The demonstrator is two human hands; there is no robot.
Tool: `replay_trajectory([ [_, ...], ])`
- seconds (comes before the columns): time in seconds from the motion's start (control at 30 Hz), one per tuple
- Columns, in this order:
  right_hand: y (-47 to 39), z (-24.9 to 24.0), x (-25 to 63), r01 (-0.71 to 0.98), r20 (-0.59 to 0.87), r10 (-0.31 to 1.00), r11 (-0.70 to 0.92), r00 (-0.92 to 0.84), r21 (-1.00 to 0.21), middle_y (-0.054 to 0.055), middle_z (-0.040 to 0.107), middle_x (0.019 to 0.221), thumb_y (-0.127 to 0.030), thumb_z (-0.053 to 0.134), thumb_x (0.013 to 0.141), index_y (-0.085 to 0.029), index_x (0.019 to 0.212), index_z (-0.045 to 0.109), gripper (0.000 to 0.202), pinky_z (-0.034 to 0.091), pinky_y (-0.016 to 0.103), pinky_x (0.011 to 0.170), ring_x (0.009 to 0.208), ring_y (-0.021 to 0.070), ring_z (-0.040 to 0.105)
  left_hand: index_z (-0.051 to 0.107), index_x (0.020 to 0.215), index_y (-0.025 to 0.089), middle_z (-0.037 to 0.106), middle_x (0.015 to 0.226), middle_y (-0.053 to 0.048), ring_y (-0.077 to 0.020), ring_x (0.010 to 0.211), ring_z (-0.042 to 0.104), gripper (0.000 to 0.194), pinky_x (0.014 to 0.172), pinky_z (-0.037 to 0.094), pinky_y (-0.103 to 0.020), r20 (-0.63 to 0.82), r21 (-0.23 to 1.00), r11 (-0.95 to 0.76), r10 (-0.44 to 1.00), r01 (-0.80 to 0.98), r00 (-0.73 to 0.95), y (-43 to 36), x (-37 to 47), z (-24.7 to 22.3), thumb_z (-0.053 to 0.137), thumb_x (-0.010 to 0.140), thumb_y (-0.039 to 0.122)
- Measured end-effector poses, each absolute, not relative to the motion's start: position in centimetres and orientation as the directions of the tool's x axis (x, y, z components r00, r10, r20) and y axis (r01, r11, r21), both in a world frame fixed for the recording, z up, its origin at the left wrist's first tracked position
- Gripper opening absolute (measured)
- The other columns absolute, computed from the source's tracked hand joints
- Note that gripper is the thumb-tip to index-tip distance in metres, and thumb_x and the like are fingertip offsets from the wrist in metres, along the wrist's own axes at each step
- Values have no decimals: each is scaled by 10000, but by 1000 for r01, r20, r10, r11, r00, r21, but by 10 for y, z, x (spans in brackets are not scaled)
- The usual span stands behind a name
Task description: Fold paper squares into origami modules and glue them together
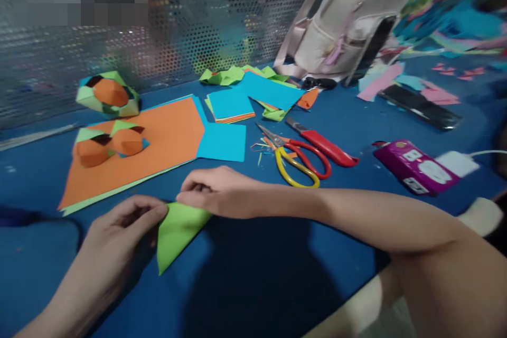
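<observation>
A green paper triangle (pixel 178 229), folded from a sheet, lies on the blue table between my hands. My left hand (pixel 122 227) pinches its upper left corner between thumb and fingertips. Curled over the right part of its top edge, my right hand (pixel 222 193) has its fingers closed on the paper, and they hide that corner. Just beyond my hands is a stack of large orange paper (pixel 166 137) with folded orange and green paper pieces (pixel 129 141) resting on it. A blue paper square (pixel 222 141) overlaps the stack's right edge.
Scissors with red and yellow handles (pixel 297 161) lie among paper scraps, next to a red-handled cutter (pixel 328 148). A folded paper ball (pixel 111 94) sits at the back left. To the right are a purple case (pixel 415 166), a black phone (pixel 420 107) and a pale backpack (pixel 348 21).
</observation>
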State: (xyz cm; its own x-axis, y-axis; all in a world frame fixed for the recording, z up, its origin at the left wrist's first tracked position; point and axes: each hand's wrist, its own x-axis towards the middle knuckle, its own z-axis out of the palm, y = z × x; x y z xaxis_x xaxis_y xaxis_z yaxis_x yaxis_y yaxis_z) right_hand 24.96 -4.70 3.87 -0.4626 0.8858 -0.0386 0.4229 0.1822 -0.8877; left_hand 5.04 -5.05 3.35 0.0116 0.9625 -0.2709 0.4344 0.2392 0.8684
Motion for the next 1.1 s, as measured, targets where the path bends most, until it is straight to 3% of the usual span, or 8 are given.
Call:
replay_trajectory([
  [0.1,-47,43,259,413,2,915,184,-403,-892,8,632,829,-401,435,884,-170,858,625,301,376,225,614,746,131,554,607,690,190,549,556,53,-77,513,461,154,474,355,-172,-331,906,296,941,304,71,-51,54,35,701,681,311],
  [0.3,-66,41,281,452,-33,961,99,-275,-886,2,636,872,-299,504,857,-197,856,670,195,396,214,594,682,103,540,588,682,183,530,563,49,-77,514,444,173,486,355,-185,-349,928,320,925,191,147,-54,53,34,690,709,320],
  [0.47,-88,32,291,417,80,949,209,-305,-884,39,608,947,-282,558,833,-191,859,659,139,431,227,605,677,100,530,591,715,182,579,656,29,-94,590,490,162,546,385,-201,-317,937,273,926,217,204,-60,57,34,672,738,321],
  [0.77,-105,22,288,442,232,917,363,-324,-820,78,604,965,-175,526,845,-170,734,596,131,461,247,710,844,130,575,624,750,180,645,805,-6,-109,672,538,135,624,427,-224,-116,934,15,958,357,262,-79,58,39,618,783,311],
  [0.93,-109,29,284,437,119,972,200,-205,-877,27,628,748,-200,538,822,-168,746,595,100,449,223,602,676,113,563,644,737,188,670,822,-27,-132,669,573,101,631,457,-247,62,896,-160,969,414,240,-88,55,45,608,771,276],
  [1.1,-110,34,278,287,-1,998,19,-68,-958,-20,564,618,-258,587,779,-170,731,574,101,417,208,522,566,90,513,634,744,201,663,790,1,-113,664,569,86,614,456,-211,81,904,-166,971,394,224,-91,54,43,610,785,273],
])
